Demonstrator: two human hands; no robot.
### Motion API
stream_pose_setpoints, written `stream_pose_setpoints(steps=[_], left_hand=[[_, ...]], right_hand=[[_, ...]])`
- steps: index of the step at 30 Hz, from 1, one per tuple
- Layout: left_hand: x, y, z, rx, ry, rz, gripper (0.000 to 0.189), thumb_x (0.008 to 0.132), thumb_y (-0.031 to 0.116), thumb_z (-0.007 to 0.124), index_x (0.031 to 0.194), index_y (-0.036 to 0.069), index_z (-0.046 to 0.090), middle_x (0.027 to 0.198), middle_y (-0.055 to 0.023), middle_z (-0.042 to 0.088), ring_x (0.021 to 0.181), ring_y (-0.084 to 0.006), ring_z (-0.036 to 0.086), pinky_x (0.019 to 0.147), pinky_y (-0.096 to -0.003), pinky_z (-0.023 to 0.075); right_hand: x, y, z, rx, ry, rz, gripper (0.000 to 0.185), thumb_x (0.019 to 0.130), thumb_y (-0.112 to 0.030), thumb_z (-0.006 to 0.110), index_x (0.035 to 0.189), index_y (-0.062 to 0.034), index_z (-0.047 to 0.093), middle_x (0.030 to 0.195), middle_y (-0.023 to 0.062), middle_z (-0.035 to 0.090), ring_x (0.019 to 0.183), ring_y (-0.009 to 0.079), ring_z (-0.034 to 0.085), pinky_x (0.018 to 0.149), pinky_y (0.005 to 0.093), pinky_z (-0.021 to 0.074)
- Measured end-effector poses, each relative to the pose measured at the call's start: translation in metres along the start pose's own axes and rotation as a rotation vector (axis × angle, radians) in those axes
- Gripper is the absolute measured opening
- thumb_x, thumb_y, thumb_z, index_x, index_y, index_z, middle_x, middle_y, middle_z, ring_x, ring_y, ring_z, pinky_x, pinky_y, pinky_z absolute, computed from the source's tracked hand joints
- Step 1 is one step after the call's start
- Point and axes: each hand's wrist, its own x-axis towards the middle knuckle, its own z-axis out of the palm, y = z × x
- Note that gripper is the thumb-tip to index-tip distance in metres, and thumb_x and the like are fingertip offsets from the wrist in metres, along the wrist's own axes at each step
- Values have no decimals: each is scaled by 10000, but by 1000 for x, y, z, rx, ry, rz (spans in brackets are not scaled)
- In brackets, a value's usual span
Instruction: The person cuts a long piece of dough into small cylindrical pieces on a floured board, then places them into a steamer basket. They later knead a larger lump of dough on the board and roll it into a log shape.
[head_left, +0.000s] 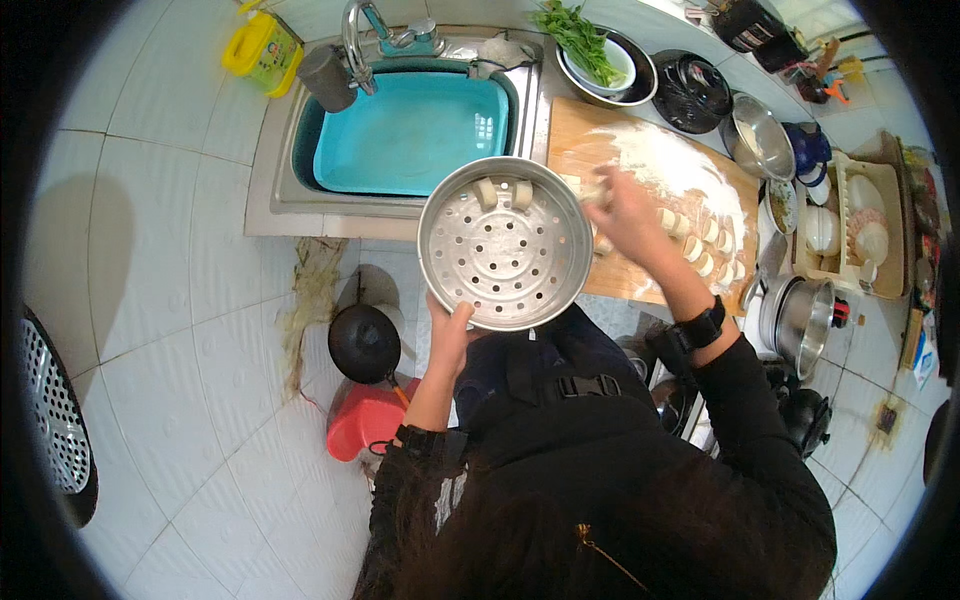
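Observation:
My left hand (450, 330) grips the lower rim of a round metal steamer basket (499, 259) with a perforated bottom, thumb inside the rim. Two pale dough pieces (521, 195) sit inside it near the far edge. Just to the right, my right hand (628, 217) is over the near left part of a floured wooden board (570, 142), its fingers pointing at the basket's rim. Pale dough lies at those fingertips, but blur hides whether they pinch it. Several cut dough pieces (691, 247) rest on the board right of this hand, beside spread white flour (660, 157).
A sink (281, 191) holds a turquoise basin (412, 135) beneath a faucet (352, 37). Behind the board stand a bowl with leafy greens (585, 49), a black lidded pot (691, 91) and a metal bowl (776, 146). A wok (364, 341) and a red bin (360, 424) are lower left.

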Motion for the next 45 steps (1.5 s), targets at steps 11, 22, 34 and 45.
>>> stream_pose_setpoints(steps=[11, 22, 34, 45], left_hand=[[15, -25, -9, 9, 6, 87, 801, 790, 71, 557, 1447, 68, 100, 1300, -181, 387, 1173, -287, 488, 871, -407, 524], [-1, -8, -8, -10, 21, 26, 726, 819, 143, 551, 1421, 108, 148, 1282, -185, 430, 1047, -308, 593, 699, -442, 597], [-14, -3, -47, -77, 228, 75, 684, 794, 168, 533, 1404, 106, 228, 1262, -176, 465, 1021, -304, 606, 663, -429, 592], [-24, 13, -39, 51, 174, 35, 684, 825, 206, 525, 1419, 72, 214, 1262, -177, 458, 1051, -276, 591, 711, -401, 589]], right_hand=[[-5, -33, 83, -394, -10, -146, 240, 819, -101, 560, 1021, 3, 484, 910, 212, 588, 815, 360, 632, 690, 436, 543], [6, -41, 21, -104, -75, 18, 263, 911, -240, 565, 1009, 2, 533, 884, 207, 647, 791, 423, 636, 721, 481, 513], [61, 65, 81, -281, -151, -236, 315, 834, -30, 540, 1143, 29, 534, 1104, 255, 525, 1059, 436, 536, 898, 438, 472], [70, 10, 23, 114, -82, -154, 380, 764, -153, 709, 1076, 34, 604, 897, 223, 610, 896, 329, 618, 796, 384, 515]])
